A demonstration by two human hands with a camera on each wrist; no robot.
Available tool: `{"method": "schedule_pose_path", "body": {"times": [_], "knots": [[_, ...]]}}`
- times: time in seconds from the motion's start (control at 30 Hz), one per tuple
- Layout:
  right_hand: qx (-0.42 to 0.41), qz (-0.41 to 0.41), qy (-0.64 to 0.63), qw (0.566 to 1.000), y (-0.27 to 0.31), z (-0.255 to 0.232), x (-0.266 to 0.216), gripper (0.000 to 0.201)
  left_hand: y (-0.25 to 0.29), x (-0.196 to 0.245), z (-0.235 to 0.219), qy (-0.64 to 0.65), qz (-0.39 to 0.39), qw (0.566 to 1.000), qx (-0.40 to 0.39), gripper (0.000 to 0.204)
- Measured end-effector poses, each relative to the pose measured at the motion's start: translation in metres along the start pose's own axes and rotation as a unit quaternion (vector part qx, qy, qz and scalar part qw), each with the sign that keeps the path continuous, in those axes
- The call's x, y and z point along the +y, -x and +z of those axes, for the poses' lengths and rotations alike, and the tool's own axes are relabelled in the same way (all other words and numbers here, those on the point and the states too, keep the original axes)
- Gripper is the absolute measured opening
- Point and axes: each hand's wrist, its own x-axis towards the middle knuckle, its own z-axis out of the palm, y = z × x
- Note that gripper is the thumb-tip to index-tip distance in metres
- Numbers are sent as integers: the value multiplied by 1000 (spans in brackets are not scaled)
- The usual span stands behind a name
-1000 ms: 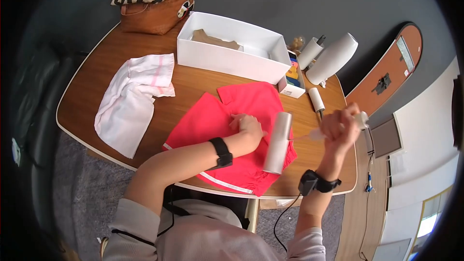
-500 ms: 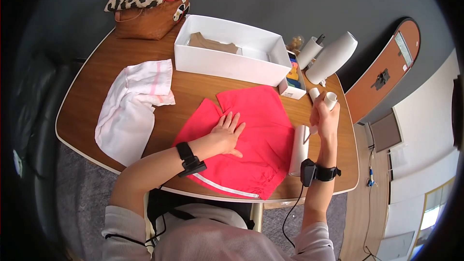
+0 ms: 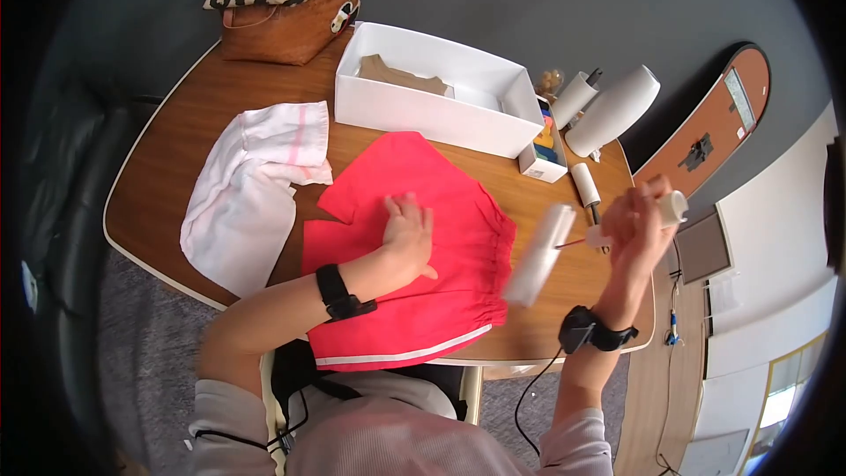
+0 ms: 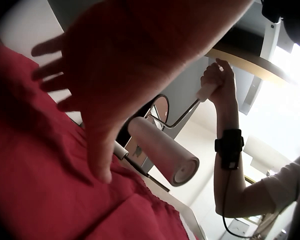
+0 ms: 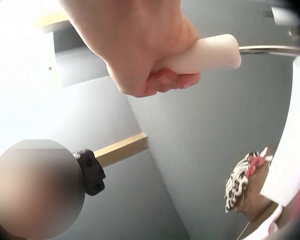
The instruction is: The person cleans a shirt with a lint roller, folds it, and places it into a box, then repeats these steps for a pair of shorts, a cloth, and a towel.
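Red shorts (image 3: 423,247) with a white stripe lie on the wooden table, waistband toward the right. My left hand (image 3: 407,242) is over their middle with fingers spread, seen also in the left wrist view (image 4: 110,75); whether the palm touches the cloth is hard to tell. Fingers curled, my right hand (image 3: 636,227) grips the white handle of a lint roller (image 3: 540,256), whose blurred cylinder is raised just right of the waistband. The right wrist view shows that handle (image 5: 205,55) inside my right hand (image 5: 145,45).
A white towel (image 3: 256,185) lies at the left. Behind the shorts stand a white box (image 3: 432,110) holding a beige cloth and a small box (image 3: 542,167) of colourful items. A brown bag (image 3: 286,31) sits back left; a second roller (image 3: 584,183) and white cylinders stand at the right.
The shorts have turned, their waistband now facing right and striped hem nearest the body. The roller has lifted from beside the cloth, and my right hand has moved right.
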Motion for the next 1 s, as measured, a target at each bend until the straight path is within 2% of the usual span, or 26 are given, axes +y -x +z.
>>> {"method": "schedule_pose_path", "body": {"times": [0.03, 0.1, 0.13, 0.23, 0.3, 0.5, 0.53, 0.6, 0.67, 0.8, 0.83, 0.9, 0.93, 0.97, 1.0], "knots": [[-23, 24, -42, 999, 5, 11, 4, 17, 1, -2, -1, 7, 41, 997, 68, 110], [-72, 48, -73, 994, 15, 27, 21, 17, -1, -4, -1, 87, 88, 992, 5, 115], [-78, 71, -49, 993, 20, 39, 24, 15, -3, -4, -1, 127, 111, 985, -26, 117], [-82, 127, -9, 988, 24, 53, 32, 14, -6, -3, 5, 129, 97, 985, -56, 123], [-66, 142, -24, 987, 14, 46, 37, 17, -5, -4, 3, 129, 93, 985, -61, 124], [-88, 163, 14, 983, 11, 40, 33, 13, -7, -2, 2, 129, 90, 985, -67, 124], [-102, 198, 63, 973, 10, 38, 38, 11, -6, -3, 1, 131, 91, 985, -67, 124], [-164, 110, 263, 944, 17, 37, 61, 11, -5, -3, 2, 130, 92, 985, -68, 124], [-166, 130, 364, 907, 24, 29, 67, 14, -6, -3, 3, 128, 89, 986, -61, 125], [-88, 166, 270, 944, 21, -25, 60, 14, -6, -3, 3, 117, 96, 987, -58, 126], [-45, 189, 190, 962, 19, -29, 42, 15, -6, -2, 2, 102, 89, 989, -58, 125], [4, 98, 79, 992, 12, -55, 34, 7, -6, -2, 3, 99, 90, 989, -59, 126], [40, 69, 41, 996, 7, -65, 26, 10, -6, -2, 3, 99, 88, 989, -61, 126], [66, -7, 2, 998, 3, -77, 27, 14, -7, -2, 3, 98, 87, 990, -60, 126], [136, -22, 45, 989, -5, -79, 16, 17, -7, -2, 3, 97, 86, 990, -59, 126]]}}
